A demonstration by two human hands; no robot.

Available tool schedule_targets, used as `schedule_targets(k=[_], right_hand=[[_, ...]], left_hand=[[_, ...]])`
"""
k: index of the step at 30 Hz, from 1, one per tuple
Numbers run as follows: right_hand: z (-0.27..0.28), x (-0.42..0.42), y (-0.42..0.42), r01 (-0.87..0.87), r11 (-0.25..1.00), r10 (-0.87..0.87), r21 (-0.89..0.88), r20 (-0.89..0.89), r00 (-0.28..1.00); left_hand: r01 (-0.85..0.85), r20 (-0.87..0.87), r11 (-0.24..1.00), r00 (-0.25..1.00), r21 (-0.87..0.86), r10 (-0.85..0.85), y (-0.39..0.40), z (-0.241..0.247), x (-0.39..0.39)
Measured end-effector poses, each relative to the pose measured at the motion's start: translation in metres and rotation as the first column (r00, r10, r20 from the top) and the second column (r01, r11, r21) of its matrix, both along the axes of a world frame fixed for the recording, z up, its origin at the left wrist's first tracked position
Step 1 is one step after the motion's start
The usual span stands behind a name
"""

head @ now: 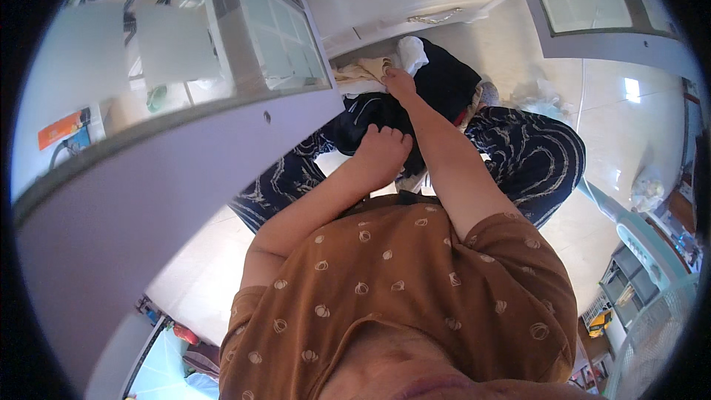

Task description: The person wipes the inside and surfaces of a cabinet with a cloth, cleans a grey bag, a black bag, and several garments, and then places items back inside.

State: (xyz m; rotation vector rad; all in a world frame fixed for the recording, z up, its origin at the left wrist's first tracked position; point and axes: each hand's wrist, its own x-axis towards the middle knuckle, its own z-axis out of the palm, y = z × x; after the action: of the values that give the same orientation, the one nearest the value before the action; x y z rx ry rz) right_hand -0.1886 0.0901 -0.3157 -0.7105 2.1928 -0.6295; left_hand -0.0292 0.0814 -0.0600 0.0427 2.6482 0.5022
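My right hand (399, 83) has its fingers closed on a cream cloth (360, 70) at the top of a heap of clothes. Beside those fingers is a bunched white cloth (412, 55). Nearer to me, my left hand (386, 153) lies curled over a black garment (364, 116) with pale lines; its fingertips are hidden, so a grip cannot be made out. A larger black cloth (447, 78) spreads to the right of my right wrist, between my knees.
An open glazed cabinet door (266, 116) juts in close on the left; another glazed door (589, 5) stands at upper right. Ahead is a white drawer front (383, 19) with an ornate metal handle (436, 16). Clear plastic bags (541, 97) and a pale-green standing fan (644, 244) are at right.
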Motion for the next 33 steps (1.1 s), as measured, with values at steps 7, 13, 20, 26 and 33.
schedule_targets(k=[7, 13, 20, 26, 33], right_hand=[[0.089, -0.010, 0.030, 0.246, 0.884, -0.154, -0.397, 0.250, 0.956], [0.206, -0.025, 0.056, 0.505, 0.621, -0.003, -0.599, 0.643, 0.766], [0.280, 0.004, 0.100, 0.496, 0.596, 0.050, -0.631, 0.646, 0.762], [0.298, 0.044, 0.107, 0.275, 0.597, 0.258, -0.753, 0.506, 0.823], [0.323, 0.023, 0.105, 0.365, 0.589, -0.129, -0.721, 0.362, 0.923]], left_hand=[[-0.159, -0.017, 0.986, 0.987, -0.043, 0.158, -0.014, -0.004, -0.003], [-0.507, -0.226, 0.861, 0.836, 0.031, 0.501, -0.029, 0.003, -0.009], [-0.394, -0.501, 0.757, 0.576, 0.521, 0.645, -0.006, 0.027, -0.002], [-0.291, -0.462, 0.599, 0.421, 0.746, 0.780, 0.009, 0.028, -0.001], [-0.144, -0.161, 0.292, 0.573, 0.945, 0.803, -0.016, 0.058, 0.006]])
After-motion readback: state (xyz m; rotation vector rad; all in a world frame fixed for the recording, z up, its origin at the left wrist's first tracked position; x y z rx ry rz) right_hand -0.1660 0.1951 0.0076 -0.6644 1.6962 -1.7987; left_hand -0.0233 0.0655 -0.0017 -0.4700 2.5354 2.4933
